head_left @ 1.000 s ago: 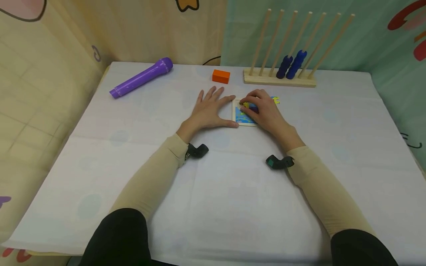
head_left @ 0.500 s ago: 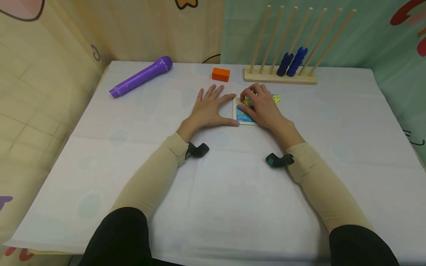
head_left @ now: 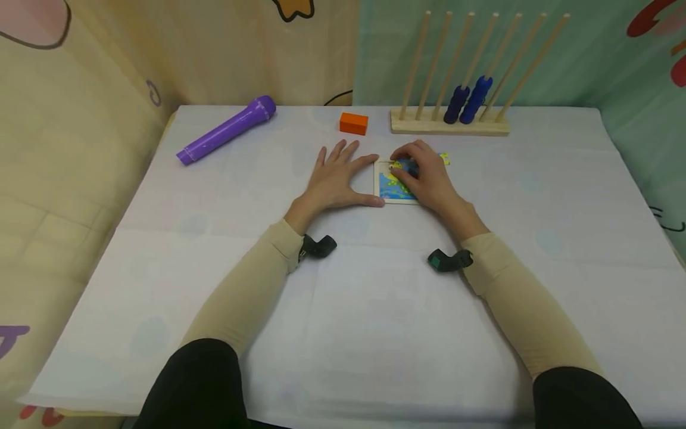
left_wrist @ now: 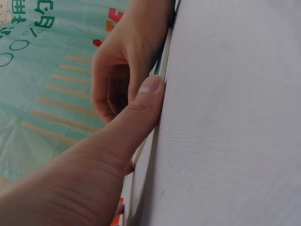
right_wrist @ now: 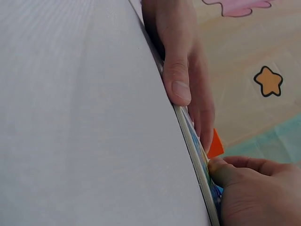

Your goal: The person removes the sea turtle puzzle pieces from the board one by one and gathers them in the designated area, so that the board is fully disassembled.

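Observation:
A small jigsaw board [head_left: 393, 189] with a pale wooden rim and a blue-and-yellow picture lies on the white-covered table. My left hand [head_left: 333, 179] is spread at its left side, thumb and forefinger straight and touching the two left corners. Over the upper part of the board, my right hand [head_left: 430, 177] pinches a yellow puzzle piece [head_left: 395, 166] between thumb and fingers. The right hand covers much of the board's right side. In the right wrist view the right thumb and fingertips [right_wrist: 215, 165] meet at the board's surface. Another yellow piece [head_left: 445, 158] shows beyond the right hand.
An orange block [head_left: 354, 124] lies behind the board. A purple toy microphone [head_left: 227, 131] is at the back left. At the back right stands a wooden rack [head_left: 450, 126] with upright rods and dark blue beads [head_left: 476, 101] on two of them.
The right hand's fingers have shifted slightly over the upper left of the board, and more of the blue picture shows below them. The left hand keeps its place.

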`<state>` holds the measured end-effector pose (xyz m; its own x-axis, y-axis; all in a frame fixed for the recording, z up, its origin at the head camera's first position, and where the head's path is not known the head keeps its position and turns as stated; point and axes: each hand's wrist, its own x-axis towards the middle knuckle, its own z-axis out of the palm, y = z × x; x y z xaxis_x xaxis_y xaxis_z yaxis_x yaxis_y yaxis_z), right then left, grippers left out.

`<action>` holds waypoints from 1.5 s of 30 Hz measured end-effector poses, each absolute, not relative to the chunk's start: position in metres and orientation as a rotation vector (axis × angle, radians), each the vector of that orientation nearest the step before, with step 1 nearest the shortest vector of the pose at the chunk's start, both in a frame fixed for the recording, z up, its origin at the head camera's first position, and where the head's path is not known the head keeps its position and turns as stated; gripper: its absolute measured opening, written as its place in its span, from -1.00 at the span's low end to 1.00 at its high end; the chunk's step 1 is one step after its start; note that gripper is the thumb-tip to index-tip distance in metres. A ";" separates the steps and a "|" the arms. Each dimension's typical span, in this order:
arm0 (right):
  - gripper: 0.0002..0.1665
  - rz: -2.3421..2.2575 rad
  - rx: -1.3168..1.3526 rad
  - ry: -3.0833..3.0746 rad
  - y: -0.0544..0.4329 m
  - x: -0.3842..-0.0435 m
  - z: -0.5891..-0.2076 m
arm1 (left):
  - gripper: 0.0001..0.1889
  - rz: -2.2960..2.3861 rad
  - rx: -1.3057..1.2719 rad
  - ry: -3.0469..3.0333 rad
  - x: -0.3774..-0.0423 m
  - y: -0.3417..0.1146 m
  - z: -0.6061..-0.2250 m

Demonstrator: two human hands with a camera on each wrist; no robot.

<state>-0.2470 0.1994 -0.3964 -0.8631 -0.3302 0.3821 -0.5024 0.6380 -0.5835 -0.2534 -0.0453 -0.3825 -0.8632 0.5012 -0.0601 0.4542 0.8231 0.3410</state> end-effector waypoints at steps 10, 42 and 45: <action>-0.56 1.120 0.582 -2.608 0.203 -0.243 -0.398 | 0.09 0.485 0.746 2.857 -0.249 -0.043 -0.384; -0.64 1.356 -0.187 -2.401 0.289 -0.244 -0.384 | 0.11 0.508 0.730 2.848 -0.250 -0.042 -0.385; -0.61 1.284 -0.208 -2.447 0.296 -0.243 -0.385 | 0.11 0.516 0.729 2.850 -0.248 -0.042 -0.384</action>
